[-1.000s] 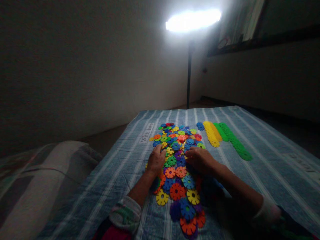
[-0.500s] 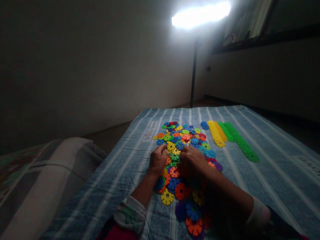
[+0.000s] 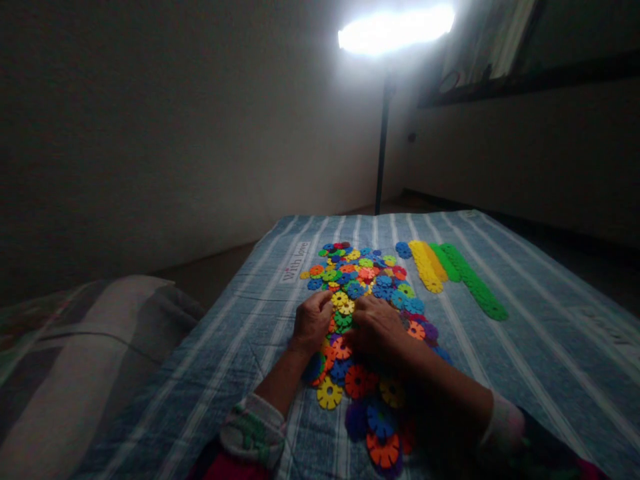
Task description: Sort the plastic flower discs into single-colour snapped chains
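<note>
Notched plastic discs (image 3: 329, 393) in many colours lie in a loose pile down the middle of the bed. At the pile's left edge is my left hand (image 3: 311, 323), fingers curled and closed near yellow and green discs; whatever they hold is hidden. My right hand (image 3: 377, 327) reaches over the pile's middle with its knuckles up. Its fingers are bent down among the discs near a green disc (image 3: 343, 321), and their tips are out of sight. To the right, rows of overlapping discs lie by colour: a yellow row (image 3: 425, 267) and a long green row (image 3: 477, 287).
A striped blue cover (image 3: 240, 333) spreads under everything. Grey and white folded bedding (image 3: 115, 347) bulges at the left. Behind the far edge stands a lamp (image 3: 395, 30) on a dark pole (image 3: 383, 147), near the wall. A small blue group of discs (image 3: 403, 250) lies beside the yellow row.
My right hand has shifted slightly left, closer to my left hand. The whole view has swung a little, so the rows and lamp appear slightly further left.
</note>
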A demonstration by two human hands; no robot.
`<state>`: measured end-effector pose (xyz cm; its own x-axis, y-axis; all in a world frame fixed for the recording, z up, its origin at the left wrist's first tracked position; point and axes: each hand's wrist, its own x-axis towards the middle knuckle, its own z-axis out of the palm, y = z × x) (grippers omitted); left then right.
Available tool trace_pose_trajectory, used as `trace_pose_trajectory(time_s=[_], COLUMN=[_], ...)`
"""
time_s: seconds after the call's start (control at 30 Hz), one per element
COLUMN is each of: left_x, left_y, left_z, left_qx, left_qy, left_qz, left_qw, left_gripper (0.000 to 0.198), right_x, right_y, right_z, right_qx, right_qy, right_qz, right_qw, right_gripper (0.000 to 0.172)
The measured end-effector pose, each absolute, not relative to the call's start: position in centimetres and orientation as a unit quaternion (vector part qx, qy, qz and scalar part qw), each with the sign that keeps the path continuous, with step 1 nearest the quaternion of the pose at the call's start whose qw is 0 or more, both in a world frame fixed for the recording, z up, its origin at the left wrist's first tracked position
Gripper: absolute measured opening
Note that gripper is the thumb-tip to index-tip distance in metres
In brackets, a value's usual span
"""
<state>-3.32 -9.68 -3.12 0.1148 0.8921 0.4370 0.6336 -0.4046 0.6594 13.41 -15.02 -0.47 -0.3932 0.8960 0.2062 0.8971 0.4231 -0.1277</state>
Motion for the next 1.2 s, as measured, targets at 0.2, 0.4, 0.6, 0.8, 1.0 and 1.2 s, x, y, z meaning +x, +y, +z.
trace_pose_trajectory(time_s=[0.2, 0.4, 0.6, 0.8, 1.0, 1.2], left_x=[-3.1, -2.9, -2.9, -2.9, -3.0, -2.8], left_y=[-9.7, -10.1, -10.0, -10.1, -10.2, -10.2], left_z=[-3.4, -2.7, -2.5, -2.5, -2.3, -2.3], left_qx=[0.742, 0.764, 0.782, 0.798, 0.811, 0.824], left_qy=[0.502, 0.476, 0.453, 0.435, 0.421, 0.401], left_qz=[0.411, 0.408, 0.402, 0.393, 0.383, 0.382], left_qw=[0.168, 0.154, 0.151, 0.139, 0.137, 0.122], left_gripper=[0.026, 0.022, 0.021, 0.022, 0.026, 0.019], right_x=[13.7, 13.6, 13.7, 13.9, 14.0, 14.1], right_y=[-14.2, -13.7, -13.4, -13.4, -13.4, -13.5], right_z=[-0.7, -1.1, -0.8, -0.6, -0.4, -0.5], right_qx=[-0.557, -0.555, -0.534, -0.496, -0.489, -0.484], right_qy=[-0.819, -0.82, -0.838, -0.86, -0.862, -0.865], right_qz=[-0.005, -0.022, -0.039, -0.079, -0.09, -0.059], right_qw=[0.134, 0.137, 0.109, 0.091, 0.096, 0.12], right_gripper=[0.02, 0.023, 0.024, 0.023, 0.025, 0.023])
